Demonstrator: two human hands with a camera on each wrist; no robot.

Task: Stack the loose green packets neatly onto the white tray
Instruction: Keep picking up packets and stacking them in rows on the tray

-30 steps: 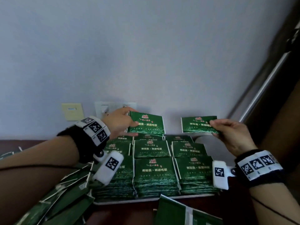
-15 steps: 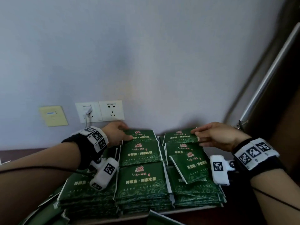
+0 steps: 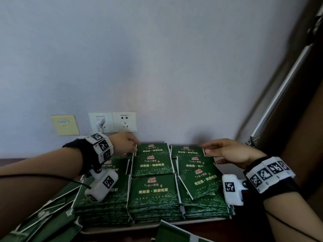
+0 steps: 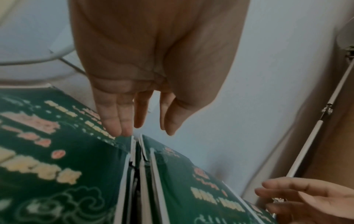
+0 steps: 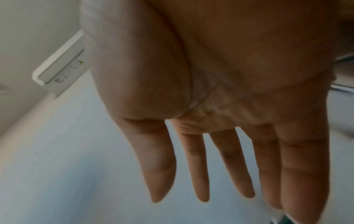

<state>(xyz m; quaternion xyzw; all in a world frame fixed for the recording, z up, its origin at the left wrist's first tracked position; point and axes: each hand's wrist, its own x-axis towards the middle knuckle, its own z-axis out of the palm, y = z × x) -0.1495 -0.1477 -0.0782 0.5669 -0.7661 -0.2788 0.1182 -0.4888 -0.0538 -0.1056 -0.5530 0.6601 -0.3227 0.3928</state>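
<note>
- Wall [image 3: 157,67] rises directly behind the back row of packets, so there is little room back there; a slanted metal rail [image 3: 279,102] closes off the right side.
- White tray [image 3: 122,228] shows only as a pale front lip under the stacks, and its near edge is crowded by loose packets [image 3: 43,222] heaped at lower left and one more packet [image 3: 173,233] poking up at the bottom.
- On the tray, green packets [image 3: 153,189] sit in three columns of stacks running front to back, white edges showing in the narrow gaps between columns.
- One tilted packet [image 3: 199,180] lies askew on the right column, its corner swung out of line with the stack beneath.
- Left hand [image 3: 125,144] is at the back-left, fingers straight and hanging down, tips at the gap beside the rear middle stack, holding nothing.
- Right hand [image 3: 229,151] hovers over the back-right corner, fingers spread and relaxed, nothing pinched; whether it touches the rear packet there, I cannot tell.
- Left wrist view gets right into that gap: fingertips [image 4: 118,130] just above the white packet edges, and the right hand is visible at the lower corner.
- Right wrist view shows only an open palm with extended fingers [image 5: 199,174] against the wall, plus a white wall fixture [image 5: 59,72] unseen from the head.
- Head view alone shows the wall sockets [image 3: 112,122] and a beige plate [image 3: 65,125] behind the left wrist.
</note>
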